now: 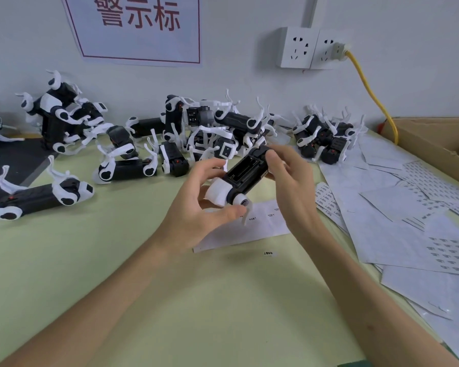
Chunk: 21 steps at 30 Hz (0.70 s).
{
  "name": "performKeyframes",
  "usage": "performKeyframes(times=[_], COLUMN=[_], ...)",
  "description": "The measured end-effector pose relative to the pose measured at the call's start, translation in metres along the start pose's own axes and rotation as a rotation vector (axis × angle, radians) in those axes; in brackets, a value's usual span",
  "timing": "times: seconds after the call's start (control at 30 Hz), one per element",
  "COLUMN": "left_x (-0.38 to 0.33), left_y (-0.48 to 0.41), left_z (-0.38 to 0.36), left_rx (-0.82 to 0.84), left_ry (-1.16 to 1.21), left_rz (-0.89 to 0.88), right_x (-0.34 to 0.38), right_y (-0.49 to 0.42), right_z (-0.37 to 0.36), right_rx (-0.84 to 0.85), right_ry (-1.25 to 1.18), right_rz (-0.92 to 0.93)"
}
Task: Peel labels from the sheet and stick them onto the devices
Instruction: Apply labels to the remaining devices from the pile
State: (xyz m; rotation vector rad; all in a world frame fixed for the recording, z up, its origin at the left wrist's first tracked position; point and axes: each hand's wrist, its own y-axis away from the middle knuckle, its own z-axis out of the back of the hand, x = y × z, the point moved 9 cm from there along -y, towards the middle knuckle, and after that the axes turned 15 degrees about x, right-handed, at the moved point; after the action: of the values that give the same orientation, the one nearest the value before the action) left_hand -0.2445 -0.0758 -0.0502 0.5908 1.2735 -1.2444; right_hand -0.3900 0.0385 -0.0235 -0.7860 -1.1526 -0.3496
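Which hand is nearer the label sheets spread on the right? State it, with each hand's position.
Right. The right hand, gripping the black-and-white device, sits just left of the label sheets; the left hand holds the device's white end, farther left.

A: What's in the hands?

B: A black device [245, 172] with white ends, held tilted above the tabletop [223, 313]. The left hand [196, 207] curls round its lower white end; the right hand [289, 186] grips the upper end.

A: And under them?

B: A sheet [249, 229] lies flat, with one loose label [270, 253] just beside it.

A: Further back?

B: The other devices [231, 120] are heaped along the wall. The spare sheets [398, 234] overlap on the right, near a box [435, 139]. A yellow cable [368, 91] hangs from the socket [298, 47].
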Motion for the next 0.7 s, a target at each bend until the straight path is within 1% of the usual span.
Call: performKeyframes(times=[0.07,0.2,0.27,0.33,0.4,0.47,0.57,0.7], left_x=[-0.005,-0.011,-0.016,-0.023,-0.029,-0.034,-0.036,-0.039], left_y=[0.004,0.011,0.013,0.015,0.016,0.017,0.017,0.016], left_z=[-0.002,0.001,0.003,-0.001,-0.009,-0.018,-0.017,-0.002], left_rx=[-0.068,-0.168,-0.198,-0.193,-0.166,-0.137,-0.126,-0.192], left_ry=[-0.086,-0.171,-0.251,-0.366,-0.497,-0.62,-0.668,-0.656], left_rz=[-0.034,-0.102,-0.137,-0.204,-0.267,-0.331,-0.384,-0.433], right_x=[-0.002,-0.002,-0.001,0.002,0.001,0.0,-0.003,-0.006], right_y=[-0.002,-0.002,-0.001,-0.001,-0.001,-0.001,-0.004,-0.007], right_z=[-0.005,-0.023,-0.028,-0.025,-0.017,-0.01,-0.012,-0.016], right_rx=[0.06,0.282,0.332,0.291,0.184,0.115,0.142,0.185], right_ry=[0.006,0.118,0.179,0.122,-0.014,-0.081,-0.105,-0.186], right_rz=[-0.03,-0.031,-0.012,0.009,0.013,0.006,-0.002,0.012])
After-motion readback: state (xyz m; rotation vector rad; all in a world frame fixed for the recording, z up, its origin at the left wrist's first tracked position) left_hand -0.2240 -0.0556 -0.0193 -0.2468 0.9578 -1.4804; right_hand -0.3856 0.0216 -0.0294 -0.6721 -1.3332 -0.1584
